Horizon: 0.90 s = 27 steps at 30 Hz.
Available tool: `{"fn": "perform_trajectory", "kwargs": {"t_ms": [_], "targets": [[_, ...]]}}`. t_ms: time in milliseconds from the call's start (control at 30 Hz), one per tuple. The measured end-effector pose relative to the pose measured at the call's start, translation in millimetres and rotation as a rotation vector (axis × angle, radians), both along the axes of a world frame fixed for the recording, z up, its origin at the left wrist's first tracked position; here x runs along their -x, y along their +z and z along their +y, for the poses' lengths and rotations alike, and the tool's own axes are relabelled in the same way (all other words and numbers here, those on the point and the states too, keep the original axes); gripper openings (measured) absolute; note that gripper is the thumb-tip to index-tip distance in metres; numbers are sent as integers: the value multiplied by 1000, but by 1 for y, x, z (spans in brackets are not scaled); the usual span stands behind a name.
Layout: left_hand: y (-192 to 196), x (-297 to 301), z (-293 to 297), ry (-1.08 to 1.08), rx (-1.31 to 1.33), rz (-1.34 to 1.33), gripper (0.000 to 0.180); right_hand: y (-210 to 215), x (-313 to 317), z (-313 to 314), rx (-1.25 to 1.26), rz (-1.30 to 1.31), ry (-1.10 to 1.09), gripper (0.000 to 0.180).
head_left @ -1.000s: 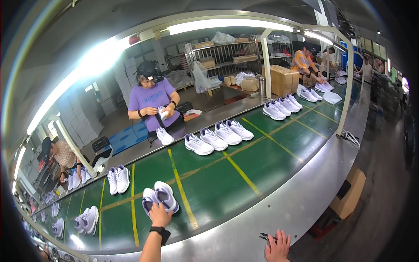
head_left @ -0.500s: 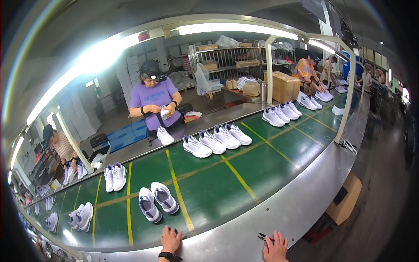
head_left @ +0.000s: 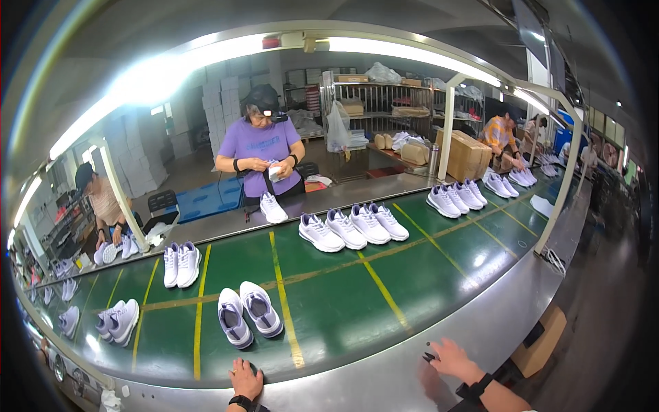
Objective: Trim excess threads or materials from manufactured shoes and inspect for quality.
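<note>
My left hand (head_left: 245, 380) rests at the near rim of the green conveyor belt (head_left: 329, 295), fingers spread and holding nothing. Just beyond it stand two white sneakers with purple linings, a left-hand one (head_left: 234, 318) and a right-hand one (head_left: 261, 309), their openings toward me. Over the metal ledge (head_left: 343, 378), my right hand (head_left: 453, 359) is partly curled round a small dark pair of snips (head_left: 430, 356). Only the snips' pointed tips show past the fingers; the hand hides the rest.
Several more white sneakers (head_left: 353, 226) stand along the yellow-lined belt. Opposite, a person in a purple shirt (head_left: 261, 152) handles a shoe, with another white sneaker (head_left: 272, 208) at the belt's far edge. White posts (head_left: 557, 196) rise beside the belt. A cardboard box (head_left: 539, 341) sits below the ledge.
My right hand has lifted and swung over the ledge with the snips, its forearm now showing. The left hand stays by the belt rim. The view has shifted slightly.
</note>
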<state>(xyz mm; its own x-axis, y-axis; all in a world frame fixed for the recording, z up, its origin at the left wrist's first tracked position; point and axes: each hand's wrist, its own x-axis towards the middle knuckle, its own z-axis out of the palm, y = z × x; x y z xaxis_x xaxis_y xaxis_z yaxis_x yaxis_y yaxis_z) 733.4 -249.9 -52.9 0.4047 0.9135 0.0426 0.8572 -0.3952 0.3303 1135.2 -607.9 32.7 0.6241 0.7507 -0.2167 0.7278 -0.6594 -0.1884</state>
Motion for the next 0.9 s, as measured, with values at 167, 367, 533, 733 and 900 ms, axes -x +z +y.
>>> {"fn": "perform_trajectory", "kwargs": {"t_ms": [167, 367, 533, 733, 900], "targets": [[5, -5, -10, 58, 35, 29, 60, 55, -55, 98, -184, -128, 356, 60], [10, -11, -17, 88, 52, 27, 54, 72, -117, 273, -242, -37, 384, 72], [18, -7, -24, 74, 61, 59, 54, 54, -146, 402, -363, -38, 228, 86], [46, -20, -38, 87, -9, 160, 49, 5, -180, 529, -450, -136, 151, 106], [54, -24, -38, 50, 81, 139, 53, -4, -180, 574, -370, -300, 128, 102]]}}
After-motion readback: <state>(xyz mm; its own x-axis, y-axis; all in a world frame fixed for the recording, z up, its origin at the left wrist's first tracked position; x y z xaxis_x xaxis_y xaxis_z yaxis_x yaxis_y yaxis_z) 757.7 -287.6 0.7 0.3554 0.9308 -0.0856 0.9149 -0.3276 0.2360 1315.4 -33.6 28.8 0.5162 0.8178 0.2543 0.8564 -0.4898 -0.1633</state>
